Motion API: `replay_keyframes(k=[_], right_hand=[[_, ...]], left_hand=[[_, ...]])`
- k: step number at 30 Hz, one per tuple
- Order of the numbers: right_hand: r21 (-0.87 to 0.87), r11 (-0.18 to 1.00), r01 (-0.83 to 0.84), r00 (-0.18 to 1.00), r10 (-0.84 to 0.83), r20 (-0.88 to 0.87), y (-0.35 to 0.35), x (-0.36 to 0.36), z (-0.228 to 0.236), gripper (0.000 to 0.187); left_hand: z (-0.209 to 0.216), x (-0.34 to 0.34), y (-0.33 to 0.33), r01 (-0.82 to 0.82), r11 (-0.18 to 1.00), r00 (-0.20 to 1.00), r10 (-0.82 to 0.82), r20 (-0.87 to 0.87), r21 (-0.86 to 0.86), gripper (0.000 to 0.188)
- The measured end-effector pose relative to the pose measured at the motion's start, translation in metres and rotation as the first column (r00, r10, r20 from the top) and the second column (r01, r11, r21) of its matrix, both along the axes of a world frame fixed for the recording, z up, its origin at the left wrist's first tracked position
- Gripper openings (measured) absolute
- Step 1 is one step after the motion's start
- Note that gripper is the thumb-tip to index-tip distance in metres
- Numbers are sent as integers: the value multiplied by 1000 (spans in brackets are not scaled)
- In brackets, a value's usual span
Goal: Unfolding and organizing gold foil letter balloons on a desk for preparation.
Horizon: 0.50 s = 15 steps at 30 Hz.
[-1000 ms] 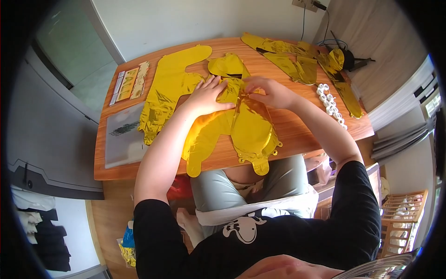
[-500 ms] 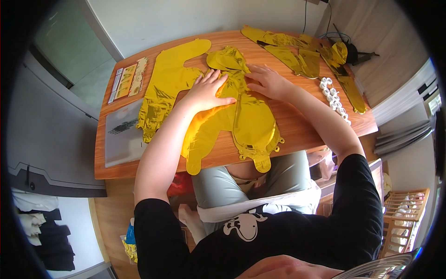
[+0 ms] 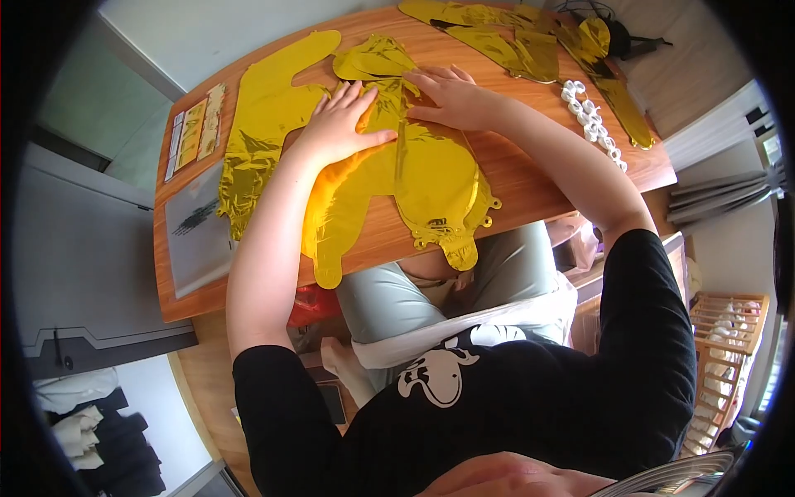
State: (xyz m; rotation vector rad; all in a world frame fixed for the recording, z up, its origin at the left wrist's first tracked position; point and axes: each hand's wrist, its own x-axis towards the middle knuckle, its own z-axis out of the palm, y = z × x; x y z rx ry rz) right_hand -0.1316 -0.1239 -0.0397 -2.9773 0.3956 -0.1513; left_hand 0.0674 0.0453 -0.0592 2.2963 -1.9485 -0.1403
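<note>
Gold foil [image 3: 439, 174] flat at mid-table

Its long axis runs from a rounded far end toward the person, its two near lobes ending in tabs at the near edge of the table [image 3: 530, 195]. The left hand [image 3: 344, 126] lies on it, fingers spread; the right hand [image 3: 455, 99] rests at its right side, thumb and fingers parted. Bare wood shows to its right, partly under the right forearm [image 3: 571, 161]. Left foil [image 3: 257, 116], card [image 3: 195, 132] and clear sheet [image 3: 201, 219] crowd the left; white rolls [image 3: 586, 120] and far foils [image 3: 530, 50], the right.
</note>
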Motion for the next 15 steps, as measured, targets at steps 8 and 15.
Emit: replay_keyframes(k=[8, 15], right_hand=[[-18, 998, 52, 996, -51, 71, 2, 3, -15, 83], [-42, 996, 81, 994, -77, 84, 7, -1, -20, 83]], left_hand=[[8, -7, 3, -3, 1000, 1000, 3, -3, 9, 98], [10, -9, 5, 4, 1000, 999, -4, -36, 3, 97]])
